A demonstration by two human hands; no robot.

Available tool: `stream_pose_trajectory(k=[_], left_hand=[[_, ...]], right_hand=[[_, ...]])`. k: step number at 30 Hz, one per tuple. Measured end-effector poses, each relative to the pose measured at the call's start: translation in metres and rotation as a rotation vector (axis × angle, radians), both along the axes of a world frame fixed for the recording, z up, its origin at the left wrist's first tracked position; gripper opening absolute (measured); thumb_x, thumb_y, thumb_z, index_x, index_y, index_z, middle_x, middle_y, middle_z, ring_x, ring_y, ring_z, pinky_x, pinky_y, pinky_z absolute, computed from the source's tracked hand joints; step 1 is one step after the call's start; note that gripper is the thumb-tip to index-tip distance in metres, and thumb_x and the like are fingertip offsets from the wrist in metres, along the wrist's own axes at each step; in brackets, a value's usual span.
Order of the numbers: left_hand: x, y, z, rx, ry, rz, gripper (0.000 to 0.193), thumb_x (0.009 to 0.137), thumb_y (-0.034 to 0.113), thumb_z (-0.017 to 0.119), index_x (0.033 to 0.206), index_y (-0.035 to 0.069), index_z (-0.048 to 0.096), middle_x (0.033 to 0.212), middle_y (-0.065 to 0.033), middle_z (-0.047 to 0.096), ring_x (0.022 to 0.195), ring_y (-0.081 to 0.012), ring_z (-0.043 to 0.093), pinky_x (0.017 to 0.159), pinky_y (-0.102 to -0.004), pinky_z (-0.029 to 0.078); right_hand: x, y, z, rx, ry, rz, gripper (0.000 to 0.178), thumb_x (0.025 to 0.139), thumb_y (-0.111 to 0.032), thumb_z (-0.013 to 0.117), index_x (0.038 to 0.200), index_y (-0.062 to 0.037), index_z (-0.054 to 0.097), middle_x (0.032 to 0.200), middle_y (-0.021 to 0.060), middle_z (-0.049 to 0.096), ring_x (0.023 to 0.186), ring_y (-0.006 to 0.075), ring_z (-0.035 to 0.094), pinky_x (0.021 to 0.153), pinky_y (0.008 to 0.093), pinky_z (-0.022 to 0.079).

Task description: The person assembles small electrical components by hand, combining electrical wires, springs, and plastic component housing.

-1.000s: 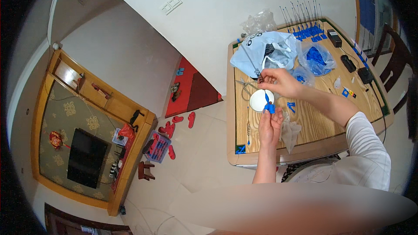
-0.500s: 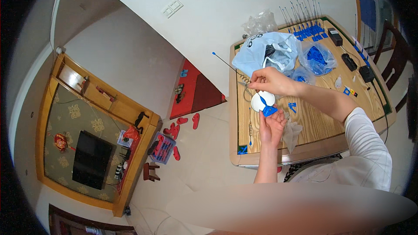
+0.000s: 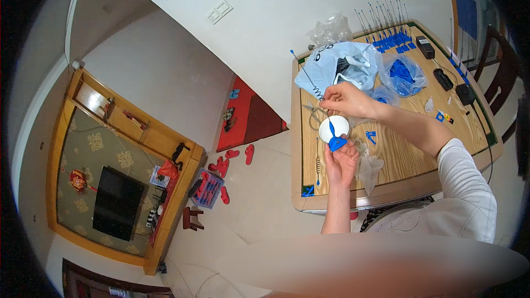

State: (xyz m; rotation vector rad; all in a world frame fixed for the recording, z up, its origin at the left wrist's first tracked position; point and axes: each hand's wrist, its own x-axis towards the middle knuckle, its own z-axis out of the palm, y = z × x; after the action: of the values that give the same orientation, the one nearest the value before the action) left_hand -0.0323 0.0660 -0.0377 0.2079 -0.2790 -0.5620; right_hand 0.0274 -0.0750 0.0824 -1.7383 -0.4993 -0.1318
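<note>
My left hand (image 3: 342, 166) is closed at the fingertips around a blue plastic clip (image 3: 335, 143), over the near side of a small white bowl (image 3: 343, 126). A thin metal rod with a spring coil (image 3: 318, 92) and a blue tip rises from the clip, leaning to the far left. My right hand (image 3: 349, 101) pinches this rod just below the coil. Scissors (image 3: 313, 117) lie on the table beside the bowl, partly hidden by it. Another sprung rod (image 3: 317, 168) lies near the left edge. Loose blue clips (image 3: 371, 137) sit right of the bowl.
On the wooden table (image 3: 403, 157), a light blue plastic bag (image 3: 317, 72) and a clear bag of blue parts (image 3: 406, 72) stand at the back. Several sprung rods on blue bases (image 3: 395, 41) line the far edge. Black adapters (image 3: 465, 94), a small bottle (image 3: 429, 104) and crumpled clear film (image 3: 369, 172) lie around.
The sprung rod has swung more upright, its tip moving right and up. My right hand has shifted slightly right. The blue clip has turned and dropped a little in my left hand.
</note>
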Motion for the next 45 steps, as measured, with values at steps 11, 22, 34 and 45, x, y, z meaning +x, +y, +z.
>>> stream_pose_trajectory(k=[11, 22, 34, 45], left_hand=[[-0.015, -0.010, 0.015, 0.907, -0.446, 1.065, 0.052, 0.078, -0.006, 0.060, 0.123, 0.002, 0.035, 0.110, -0.0121, 0.047, 0.097, -0.0164, 0.050, 0.081, -0.0259, 0.042], [-0.011, -0.008, 0.003, 1.188, -0.783, 1.513, 0.052, 0.070, -0.005, 0.067, 0.117, 0.000, 0.044, 0.108, -0.0172, 0.051, 0.088, -0.0255, 0.054, 0.068, -0.0322, 0.049], [-0.013, -0.006, 0.002, 1.269, -0.838, 1.503, 0.053, 0.072, -0.006, 0.066, 0.118, 0.001, 0.041, 0.112, -0.0158, 0.047, 0.099, -0.0241, 0.053, 0.081, -0.0320, 0.047], [-0.010, -0.001, 0.003, 0.509, -0.201, 0.450, 0.043, 0.094, 0.036, 0.035, 0.113, -0.001, 0.045, 0.093, -0.0145, 0.058, 0.081, -0.0197, 0.056, 0.072, -0.0302, 0.045]], right_hand=[[-0.009, -0.018, -0.007, 0.270, 0.168, 0.156, 0.021, 0.084, -0.016, 0.057, 0.097, 0.0013, 0.057, 0.081, 0.0064, 0.062, 0.071, 0.0083, 0.057, 0.066, 0.0215, 0.047], [-0.022, -0.017, -0.020, 0.230, 0.235, 0.213, 0.026, 0.074, -0.001, 0.065, 0.098, 0.0018, 0.054, 0.086, 0.0076, 0.061, 0.082, 0.0115, 0.059, 0.076, 0.0235, 0.048], [-0.024, -0.017, -0.020, 0.237, 0.206, 0.184, 0.022, 0.074, 0.001, 0.065, 0.094, 0.0010, 0.055, 0.086, 0.0063, 0.061, 0.081, 0.0113, 0.059, 0.075, 0.0237, 0.047], [-0.016, -0.015, -0.021, 0.157, 0.155, 0.117, 0.020, 0.081, -0.015, 0.061, 0.090, 0.0023, 0.057, 0.080, 0.0061, 0.062, 0.070, 0.0089, 0.055, 0.064, 0.0224, 0.045]])
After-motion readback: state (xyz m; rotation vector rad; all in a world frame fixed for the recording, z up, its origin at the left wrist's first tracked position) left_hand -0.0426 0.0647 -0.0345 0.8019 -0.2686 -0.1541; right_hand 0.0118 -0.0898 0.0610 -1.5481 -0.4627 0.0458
